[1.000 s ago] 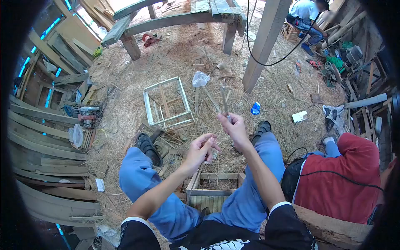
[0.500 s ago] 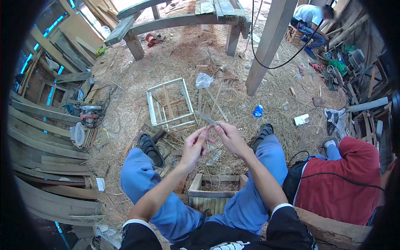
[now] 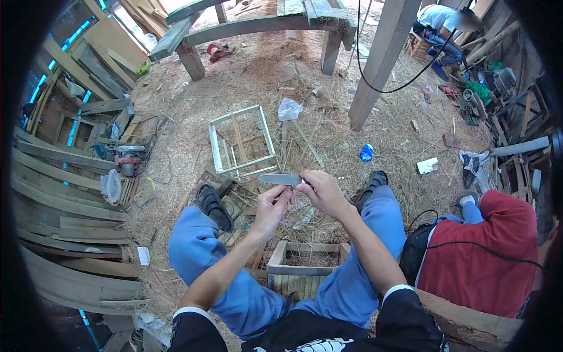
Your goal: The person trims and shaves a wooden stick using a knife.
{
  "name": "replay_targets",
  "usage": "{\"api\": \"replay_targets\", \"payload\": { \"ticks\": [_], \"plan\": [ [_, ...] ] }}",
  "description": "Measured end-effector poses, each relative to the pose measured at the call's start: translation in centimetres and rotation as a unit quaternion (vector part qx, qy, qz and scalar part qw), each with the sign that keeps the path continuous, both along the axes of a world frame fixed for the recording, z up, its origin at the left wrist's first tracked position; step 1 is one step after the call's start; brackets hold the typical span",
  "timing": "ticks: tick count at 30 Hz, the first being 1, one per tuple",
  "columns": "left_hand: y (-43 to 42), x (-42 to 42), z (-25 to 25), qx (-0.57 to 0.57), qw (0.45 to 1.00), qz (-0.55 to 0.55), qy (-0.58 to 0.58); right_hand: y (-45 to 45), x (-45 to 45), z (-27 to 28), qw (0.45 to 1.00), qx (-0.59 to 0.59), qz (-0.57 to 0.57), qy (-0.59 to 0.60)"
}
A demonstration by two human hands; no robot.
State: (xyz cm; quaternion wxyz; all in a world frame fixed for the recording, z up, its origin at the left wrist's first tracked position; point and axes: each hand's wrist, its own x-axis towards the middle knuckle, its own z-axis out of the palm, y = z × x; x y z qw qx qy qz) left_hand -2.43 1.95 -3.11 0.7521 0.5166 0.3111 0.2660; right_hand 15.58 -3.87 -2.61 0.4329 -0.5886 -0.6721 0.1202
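My right hand (image 3: pixel 324 193) is closed around the handle of a knife (image 3: pixel 278 179), its flat grey blade pointing left. Just below the blade, my left hand (image 3: pixel 272 212) is pinched closed beneath the knife, close to my right fingers. Whatever sits between its fingertips is too small to make out. Between my knees stands a small slatted wooden frame (image 3: pixel 302 271) with an open top. A pale, open wooden frame (image 3: pixel 218 154) rests on the straw-strewn floor beyond my hands.
A person in a red top (image 3: pixel 478 258) sits close on my right; another person (image 3: pixel 440 29) crouches at the far right. A wooden post (image 3: pixel 384 64) and bench (image 3: pixel 252 38) stand ahead. A circular saw (image 3: pixel 129 159) and curved planks (image 3: pixel 64 220) lie left.
The knife has swung from pointing up and away to lying nearly level across my left fingertips, its broad side now showing. Both hands have stayed close together.
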Motion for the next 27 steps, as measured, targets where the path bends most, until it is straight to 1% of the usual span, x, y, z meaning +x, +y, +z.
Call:
{"api": "replay_targets", "payload": {
  "ticks": [2, 5, 8, 11, 14, 17, 20, 27],
  "plan": [
    [-0.4, -0.1, 0.3, 0.002, 1.0, -0.004, 0.006, 0.1, 0.3, 0.0, 0.999, 0.022, -0.002, -0.035],
    [-1.3, -0.2, 1.5, -0.032, 0.999, 0.008, 0.027, 0.2, 1.3, 0.0, 0.997, -0.01, -0.08, -0.016],
    [-1.7, -0.2, 1.7, -0.115, 0.993, -0.016, 0.021, 0.2, 3.2, 0.6, 0.995, -0.023, -0.09, -0.047],
    [-0.8, -0.7, 1.1, -0.097, 0.995, -0.03, 0.013, 0.2, 2.5, 0.2, 0.996, -0.034, -0.079, -0.013],
    [-0.5, -0.9, 1.4, -0.106, 0.994, 0.0, 0.009, 0.2, 1.5, -0.9, 0.999, -0.019, -0.007, -0.034],
    [0.0, -1.1, 1.8, -0.107, 0.994, -0.028, 0.016, 0.2, -0.2, -1.5, 1.0, 0.007, 0.022, -0.001],
    [0.3, -1.7, 1.6, -0.078, 0.996, -0.047, 0.014, 0.7, 0.3, -0.9, 0.998, 0.008, 0.027, -0.063],
    [-0.1, -2.0, 3.1, -0.141, 0.986, -0.088, -0.005, 0.2, 0.8, -0.2, 0.993, 0.013, 0.015, -0.116]
  ]
}}
